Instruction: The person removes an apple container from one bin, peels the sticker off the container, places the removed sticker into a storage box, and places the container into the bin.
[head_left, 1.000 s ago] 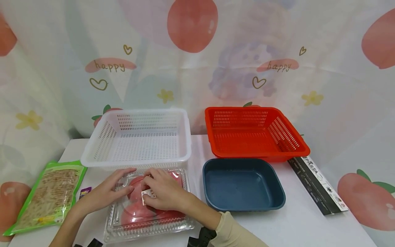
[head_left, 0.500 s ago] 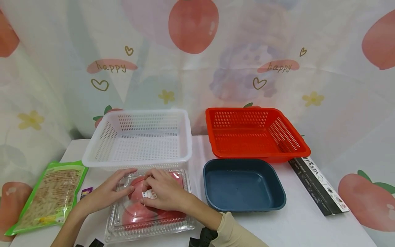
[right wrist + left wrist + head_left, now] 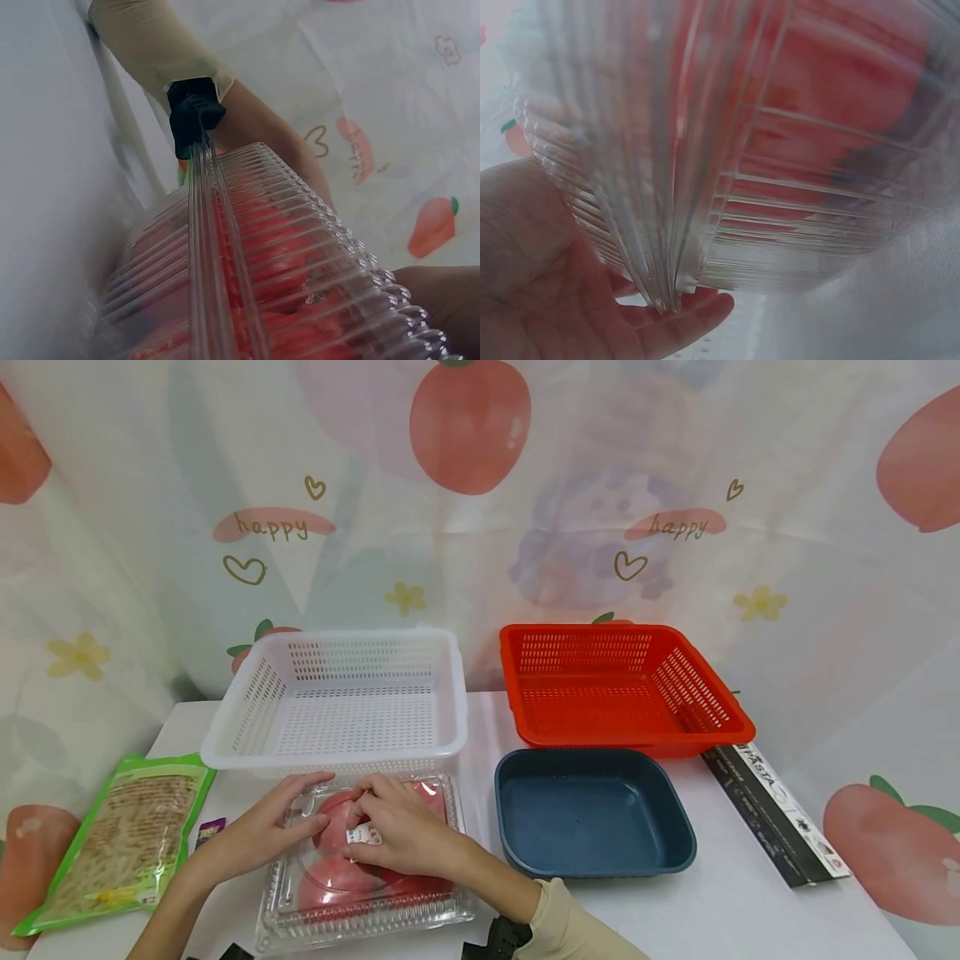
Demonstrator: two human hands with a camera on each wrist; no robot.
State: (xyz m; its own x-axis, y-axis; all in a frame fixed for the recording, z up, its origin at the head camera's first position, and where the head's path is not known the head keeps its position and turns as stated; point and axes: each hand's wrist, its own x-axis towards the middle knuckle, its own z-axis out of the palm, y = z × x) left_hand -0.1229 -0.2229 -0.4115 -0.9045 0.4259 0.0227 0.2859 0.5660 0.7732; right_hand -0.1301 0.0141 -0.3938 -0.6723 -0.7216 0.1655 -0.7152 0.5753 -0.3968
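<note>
A hinged clear plastic container (image 3: pixel 315 906) lies on the white table at front left. Red, rounded items (image 3: pixel 341 881) show through its lid; their exact kind is unclear. My left hand (image 3: pixel 251 839) grips the container's left side, thumb on the lid; in the left wrist view its fingers (image 3: pixel 679 330) reach past the clear rim. On top of the lid, my right hand (image 3: pixel 408 835) pinches at a white printed label (image 3: pixel 363 833), partly hidden by the fingers. The right wrist view shows the container's ribbed side (image 3: pixel 292 217) from close up.
Behind the container stands a white perforated basket (image 3: pixel 225 739). To the right are a red basket (image 3: pixel 517 727) and a dark blue tub (image 3: pixel 596 868). A black-and-white pasta box (image 3: pixel 780 818) lies far right, a green-edged food bag (image 3: pixel 123 835) and small purple packet (image 3: pixel 210 831) left.
Both hands keep their places on the container. The right fingers shift slightly at the label. The head view tilts a little.
</note>
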